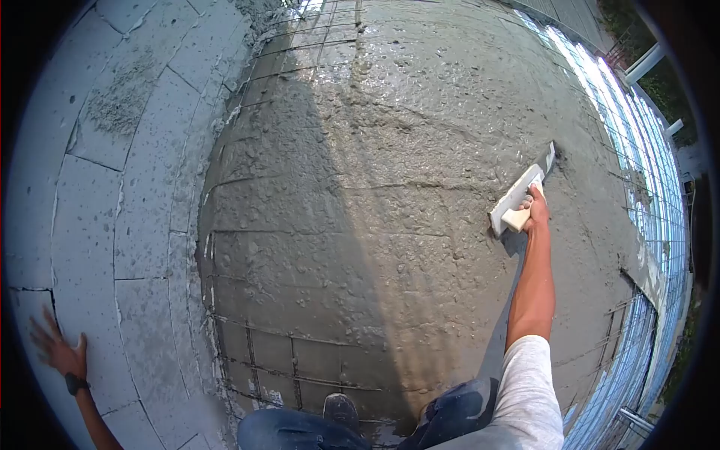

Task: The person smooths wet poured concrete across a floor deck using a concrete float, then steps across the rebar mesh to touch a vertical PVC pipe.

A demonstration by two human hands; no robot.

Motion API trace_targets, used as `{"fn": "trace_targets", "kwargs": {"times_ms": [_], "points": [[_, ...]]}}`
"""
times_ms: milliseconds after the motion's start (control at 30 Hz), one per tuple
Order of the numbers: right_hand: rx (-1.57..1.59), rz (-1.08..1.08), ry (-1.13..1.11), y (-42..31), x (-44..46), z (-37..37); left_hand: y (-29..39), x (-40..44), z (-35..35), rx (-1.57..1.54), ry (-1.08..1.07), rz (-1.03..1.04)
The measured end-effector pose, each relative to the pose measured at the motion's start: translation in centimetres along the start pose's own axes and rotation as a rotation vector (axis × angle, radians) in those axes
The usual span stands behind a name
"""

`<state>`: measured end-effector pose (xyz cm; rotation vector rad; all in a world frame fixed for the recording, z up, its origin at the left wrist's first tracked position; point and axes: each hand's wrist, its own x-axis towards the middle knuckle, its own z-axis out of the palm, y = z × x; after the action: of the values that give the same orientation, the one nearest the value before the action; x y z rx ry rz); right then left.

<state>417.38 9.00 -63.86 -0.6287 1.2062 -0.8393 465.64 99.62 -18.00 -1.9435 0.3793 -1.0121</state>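
Note:
My right hand [536, 210] is closed around the pale handle of a finishing trowel [517, 199]. The trowel's long blade is tilted and lies at the surface of the wet concrete [420, 150], right of the middle. Around it the concrete looks smoother than the rough, lumpy part to its left. My left hand [60, 349], with a dark band on the wrist, is spread with its fingers apart against the grey block wall [142, 217] on the left. Nothing is in that hand.
Rebar mesh [292, 364] shows at the near left, beside my shoe [341, 412], and at the far edge. Corrugated metal decking [630, 382] with bars over it runs along the right side. A white post [645, 64] stands at the upper right.

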Motion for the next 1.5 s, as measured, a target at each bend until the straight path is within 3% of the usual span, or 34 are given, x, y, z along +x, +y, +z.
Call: {"fn": "trace_targets", "kwargs": {"times_ms": [100, 300, 433, 500, 567, 667, 800, 833, 867, 900, 967, 1000, 1067, 1167, 1233, 1333, 1400, 1467, 1500], "points": [[-0.083, 0.104, -0.18, -0.8, 0.4, 6.3, 0.2, 0.0, 0.3, 0.03, -0.012, 0.007], [-0.185, 0.191, -0.362, 6.9, -0.9, 25.8, -0.3, 0.2, 0.4, 0.082, -0.025, 0.024], [-0.413, 0.113, -0.43, 13.5, -5.7, 34.7, -0.5, -0.2, 1.0, 0.111, -0.046, 0.011], [-0.48, 0.202, -0.561, 14.9, -7.2, 37.2, -0.5, -0.5, 1.5, 0.111, -0.062, 0.005], [-0.559, 0.109, -0.584, 16.6, -10.8, 39.2, -0.3, -0.6, 1.8, 0.101, -0.072, -0.006], [-0.636, 0.143, -0.713, 19.8, -15.7, 41.3, 0.8, 0.2, 0.8, 0.021, -0.055, -0.002], [-0.814, 0.033, -0.839, 23.9, -24.8, 42.4, 2.3, 1.9, -3.0, -0.154, 0.183, 0.05], [-0.86, -0.021, -0.884, 24.8, -26.2, 42.2, 2.3, 1.8, -3.0, -0.184, 0.2, 0.052], [-0.977, -0.271, -0.915, 27.9, -25.5, 41.8, 2.3, 1.6, -2.9, -0.215, 0.217, 0.054], [-0.954, 0.066, -0.991, 25.8, -29.7, 41.3, 2.1, 1.4, -2.7, -0.244, 0.214, 0.05], [-0.834, 0.256, -1.083, 27.9, -34.4, 37.9, 2.8, 2.8, -6.5, -0.029, -0.349, -0.088], [-0.838, 0.33, -1.122, 27.9, -37.0, 36.0, 3.7, 5.0, -9.4, 0.217, -0.898, -0.208], [-0.858, 0.256, -1.122, 28.4, -40.5, 30.7, 1.1, 0.3, -0.7, -0.386, 0.216, 0.017], [-0.74, 0.048, -0.857, 25.1, -42.1, 22.4, 0.8, -0.3, 1.5, -0.377, 0.224, 0.006], [-0.726, -0.083, -0.542, 20.9, -40.6, 17.0, 1.0, -0.6, 2.1, -0.318, 0.253, 0.008], [-0.857, -0.178, -0.053, 15.2, -35.2, 8.4, 3.2, 0.7, -3.9, 0.048, -0.286, -0.128], [-1.023, -0.195, 0.156, 13.0, -30.6, 2.2, -0.6, 0.2, -0.6, -0.37, -0.296, -0.022], [-1.042, -0.2, 0.245, 11.9, -29.5, -0.7, -1.4, -1.0, 1.0, -0.509, -0.211, 0.003], [-0.914, -0.171, 0.236, 12.8, -29.2, -0.7, -1.5, -1.2, 1.2, -0.435, -0.114, -0.015]]}}
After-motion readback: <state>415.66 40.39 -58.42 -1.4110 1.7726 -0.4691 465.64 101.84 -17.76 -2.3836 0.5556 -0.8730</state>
